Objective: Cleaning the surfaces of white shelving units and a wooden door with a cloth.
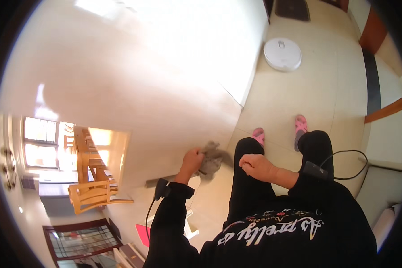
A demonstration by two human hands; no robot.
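My left hand [192, 161] is closed around a bunched grey cloth [211, 160], which is smeared by motion. The cloth is at the lower edge of the pale wall [174, 120], close to its corner; whether it touches the wall I cannot tell. Over my left thigh, my right hand [258, 168] hangs with its fingers curled in, and nothing shows in it. A black device with a cable sits at each wrist, over the dark sleeves.
A white round robot vacuum [282, 54] is on the tiled floor ahead, with a dark mat [292, 10] beyond it. Wooden chairs [90, 196] and a table stand at the left. A grey-green upholstered seat [384, 190] is at the right.
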